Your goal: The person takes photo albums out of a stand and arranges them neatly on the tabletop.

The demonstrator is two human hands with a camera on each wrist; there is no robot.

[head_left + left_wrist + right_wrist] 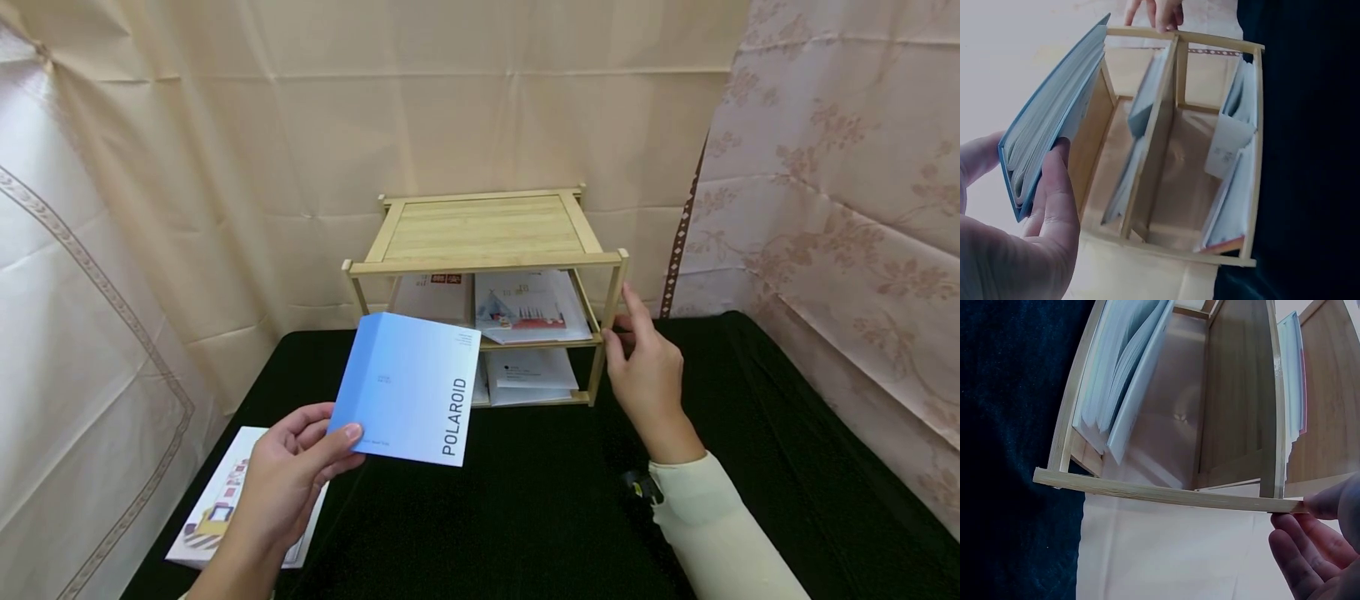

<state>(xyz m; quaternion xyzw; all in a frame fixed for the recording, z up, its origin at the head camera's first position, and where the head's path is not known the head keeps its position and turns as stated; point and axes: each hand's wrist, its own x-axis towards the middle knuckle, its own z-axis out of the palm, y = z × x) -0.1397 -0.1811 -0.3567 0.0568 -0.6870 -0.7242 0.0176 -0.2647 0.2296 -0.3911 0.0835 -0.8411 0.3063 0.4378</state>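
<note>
My left hand (pixel 288 471) grips a light blue photo album (pixel 408 387) by its lower left corner, thumb on the cover marked POLAROID. Its page edges (pixel 1054 109) face the camera in the left wrist view. At the right of a small wooden shelf (pixel 483 229), my right hand (pixel 651 379) pinches the front post (pixel 1210 501) between thumb and fingers. Pale albums or booklets lie on the shelf's middle level, one with a tent picture (pixel 525 308). White booklets (pixel 532 375) lie on its bottom level, partly hidden behind the blue album.
A white box-like item (pixel 213 500) with a printed vehicle picture lies at the left, partly under my left forearm. Dark cloth (pixel 510 517) covers the table. Beige curtain (pixel 300 108) hangs close behind the shelf, with patterned cloth (pixel 847 167) on the right.
</note>
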